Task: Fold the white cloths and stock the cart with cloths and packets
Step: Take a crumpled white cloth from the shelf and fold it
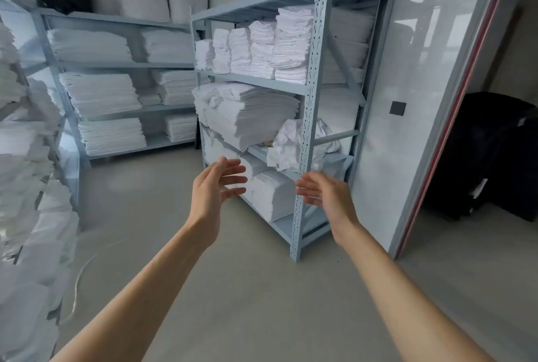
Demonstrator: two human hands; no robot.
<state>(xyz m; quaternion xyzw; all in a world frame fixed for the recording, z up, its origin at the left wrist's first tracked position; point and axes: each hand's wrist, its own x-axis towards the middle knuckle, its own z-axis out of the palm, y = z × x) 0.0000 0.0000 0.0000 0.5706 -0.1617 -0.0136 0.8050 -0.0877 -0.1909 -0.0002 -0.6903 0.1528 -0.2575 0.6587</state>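
Reaching toward the grey rack [308, 117], both hands, left [217, 187] and right [326, 191], are spread and hold nothing. Folded white cloths [270, 192] sit on its lowest shelf; best to grip one stack from both sides. No cart shows.

We see a bright room in soft, even daylight with faint shadows; the glossy wall panel [407, 76] at right carries pale reflections, the white stacks [26, 187] at near left smear into blur, and shelf uprights [313, 85] bow from wide-angle distortion
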